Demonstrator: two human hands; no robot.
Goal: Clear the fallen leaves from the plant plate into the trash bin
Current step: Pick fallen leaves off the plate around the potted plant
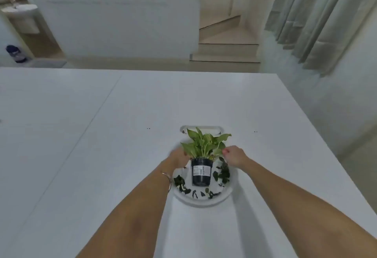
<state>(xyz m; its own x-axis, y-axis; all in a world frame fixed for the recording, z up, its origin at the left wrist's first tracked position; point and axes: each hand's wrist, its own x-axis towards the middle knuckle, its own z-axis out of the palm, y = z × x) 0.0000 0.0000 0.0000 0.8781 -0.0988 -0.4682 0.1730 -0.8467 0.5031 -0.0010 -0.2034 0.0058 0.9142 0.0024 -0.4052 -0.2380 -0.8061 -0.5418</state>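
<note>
A green plant in a black pot with a white label stands on a round white plate near the table's front. Several dark fallen leaves lie on the plate to the right, left and front of the pot. My left hand is against the pot's upper left rim, its fingertips hidden by foliage. My right hand hovers at the plant's right side, fingers curled, thumb and forefinger close to a green leaf. A white rounded rim, perhaps the trash bin, shows just behind the plant.
The white table stretches wide to the left and beyond the plate. Its right edge runs diagonally beside pale curtains. Steps lie past the far edge. A thin bracelet is on my left wrist.
</note>
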